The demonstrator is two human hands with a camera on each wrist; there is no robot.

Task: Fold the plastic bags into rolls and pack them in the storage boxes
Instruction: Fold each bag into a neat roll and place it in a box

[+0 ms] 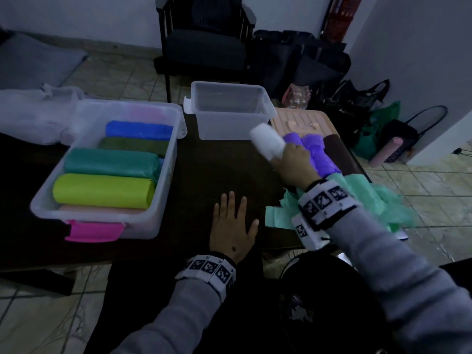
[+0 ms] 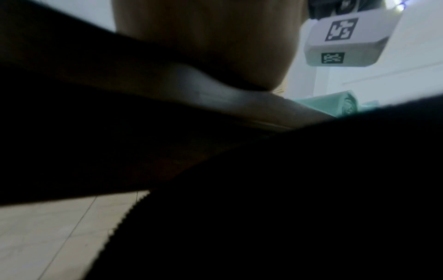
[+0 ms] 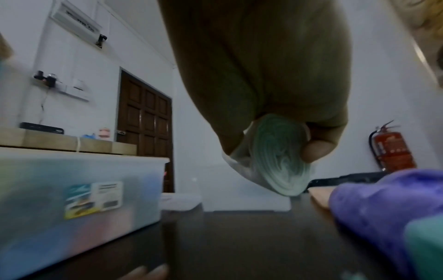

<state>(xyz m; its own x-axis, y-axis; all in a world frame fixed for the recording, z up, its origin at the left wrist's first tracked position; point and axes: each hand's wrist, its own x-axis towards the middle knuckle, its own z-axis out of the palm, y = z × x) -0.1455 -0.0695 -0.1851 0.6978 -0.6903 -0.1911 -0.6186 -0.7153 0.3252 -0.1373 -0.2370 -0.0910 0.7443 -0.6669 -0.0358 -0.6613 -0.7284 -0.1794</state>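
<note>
While my right hand is raised just off the dark surface, its fingers are curled tight around a white roll of plastic bag, gripping it near one end. From the right wrist view I see the spiral end of that roll poking out below the curled fingers, with the thumb pressed against its side. The free end of the roll points up and away from me toward the empty clear box, and sits just in front of that box's near right corner, not inside it.

My left hand lies flat on the surface, palm down, fingers straight and slightly spread, holding nothing. It rests in front of the empty clear box and well short of it. The left wrist view is mostly dark and tells me little about the fingers.

To the left of the empty clear box stands the filled box with a pink latch, holding a blue roll, a dark green roll, a teal roll and a lime roll laid side by side. To the right of the empty clear box, behind my right hand, lie crumpled purple bags, and nearer me a loose mint green bag spreads under my right wrist.
</note>
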